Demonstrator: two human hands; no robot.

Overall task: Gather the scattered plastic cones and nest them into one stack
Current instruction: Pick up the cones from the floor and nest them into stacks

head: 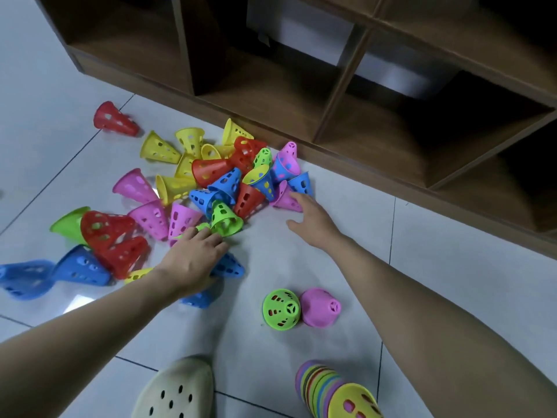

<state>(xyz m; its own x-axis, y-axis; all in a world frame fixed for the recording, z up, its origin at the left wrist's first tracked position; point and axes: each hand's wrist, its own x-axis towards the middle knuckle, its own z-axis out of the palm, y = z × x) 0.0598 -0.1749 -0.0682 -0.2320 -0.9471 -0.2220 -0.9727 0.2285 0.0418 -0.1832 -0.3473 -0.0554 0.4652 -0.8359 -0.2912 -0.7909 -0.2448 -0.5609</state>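
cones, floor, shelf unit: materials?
Cones, e.g. the red one lying apart: moulded plastic by the look, saturated solid colours, thin walls with punched holes, slight sheen. Floor: glossy pale tile, likely ceramic; dark grout lines and mirror-like reflections show. Shelf unit: wood-look board, brown grain, matte; solid wood or laminate cannot be told.

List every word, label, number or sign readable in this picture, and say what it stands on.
None can be read.
White box in the wooden shelf: a small tag hangs at its edge, too small and blurred to read.
Plastic cones, nested stack and shoe: no print visible.
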